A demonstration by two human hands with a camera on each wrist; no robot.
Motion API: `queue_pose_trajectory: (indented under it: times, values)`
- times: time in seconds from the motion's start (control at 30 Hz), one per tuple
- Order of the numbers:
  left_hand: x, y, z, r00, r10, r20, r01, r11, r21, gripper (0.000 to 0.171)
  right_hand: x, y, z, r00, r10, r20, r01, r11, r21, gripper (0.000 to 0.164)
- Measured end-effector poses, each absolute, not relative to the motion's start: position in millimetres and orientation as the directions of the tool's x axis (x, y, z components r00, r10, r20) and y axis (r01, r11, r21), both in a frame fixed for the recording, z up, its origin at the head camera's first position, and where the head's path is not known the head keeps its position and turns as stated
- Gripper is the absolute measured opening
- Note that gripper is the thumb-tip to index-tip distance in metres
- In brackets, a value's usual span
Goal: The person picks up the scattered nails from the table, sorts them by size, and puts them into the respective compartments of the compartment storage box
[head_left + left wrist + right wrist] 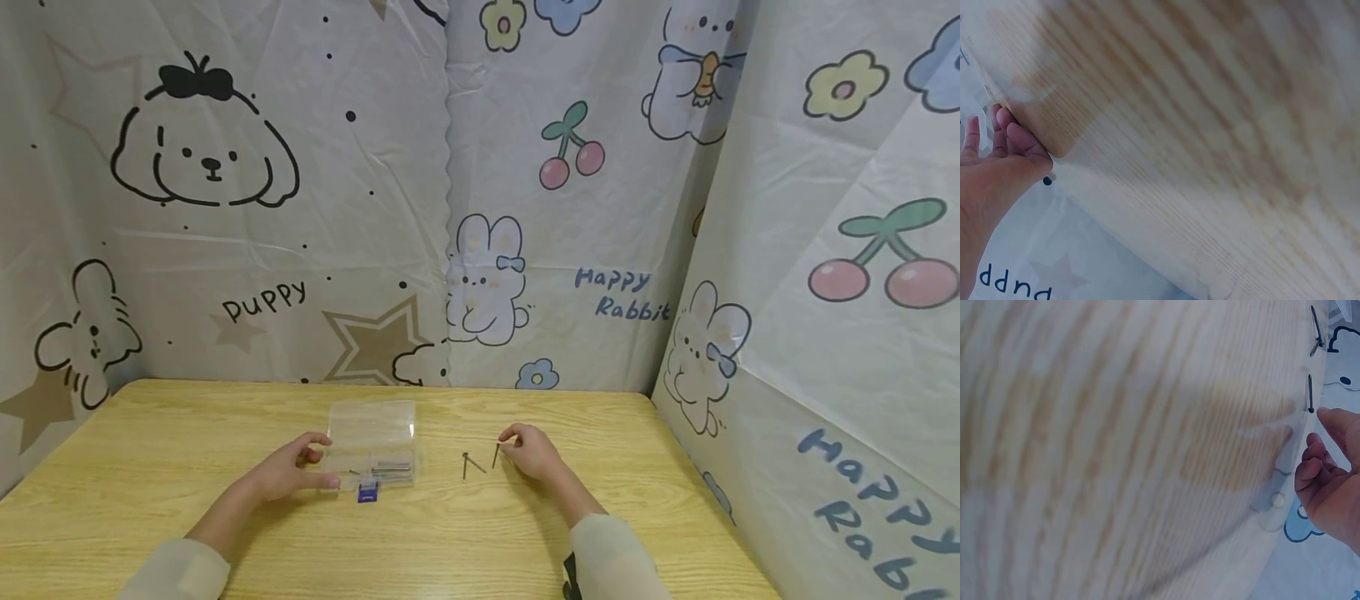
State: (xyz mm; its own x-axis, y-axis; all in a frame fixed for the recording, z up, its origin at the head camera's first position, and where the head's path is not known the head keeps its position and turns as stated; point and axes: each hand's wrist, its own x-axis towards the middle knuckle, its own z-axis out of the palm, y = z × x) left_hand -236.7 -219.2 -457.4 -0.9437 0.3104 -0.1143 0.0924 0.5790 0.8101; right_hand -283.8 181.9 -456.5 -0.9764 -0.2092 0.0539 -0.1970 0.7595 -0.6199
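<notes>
A clear plastic box (371, 433) stands with its lid raised, several thin metal nails (392, 469) lying in its right front compartment. A blue latch (367, 492) juts from its front. My left hand (288, 467) holds the box at its left side, thumb at the front corner and fingers along the side. Right of the box, two nails (471, 463) lie crossed on the table. Another nail (495, 457) lies nearer my right hand (531, 452). In the right wrist view, a fingertip is right beside the head of that nail (1310, 394), with the other fingers loosely curled.
The wooden table (450, 550) ends at a printed cloth (375, 208) behind it, and another cloth (847, 358) hangs along the right side. A small black object (571, 577) shows beside the right sleeve.
</notes>
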Motion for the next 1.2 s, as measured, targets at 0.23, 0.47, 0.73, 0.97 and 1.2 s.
queue_pose_trajectory:
  times: [0.23, 0.47, 0.73, 0.97, 1.2]
  values:
    - [-236.5, -219.0, -458.0, -0.947, 0.303, -0.109, 0.093, 0.579, 0.81, 0.077, -284.1, 180.2, -457.5, -0.971, -0.234, 0.048, -0.216, 0.777, -0.591, 0.019]
    - [-235.9, -217.7, -455.8, -0.949, 0.299, -0.103, 0.098, 0.587, 0.804, 0.077, -286.5, 177.6, -460.5, -0.966, -0.254, 0.051, -0.239, 0.795, -0.557, 0.023]
    - [-233.6, -217.4, -453.1, -0.946, 0.304, -0.113, 0.089, 0.58, 0.81, 0.075, -284.3, 177.1, -460.7, -0.967, -0.25, 0.051, -0.237, 0.812, -0.534, 0.019]
    - [-232.8, -217.0, -451.7, -0.945, 0.306, -0.117, 0.082, 0.566, 0.82, 0.075, -282.4, 180.0, -461.9, -0.972, -0.233, 0.042, -0.218, 0.813, -0.539, 0.012]
    - [-233.5, -217.0, -452.4, -0.945, 0.304, -0.12, 0.082, 0.575, 0.814, 0.076, -281.7, 185.6, -464.0, -0.972, -0.231, 0.047, -0.22, 0.821, -0.526, 0.007]
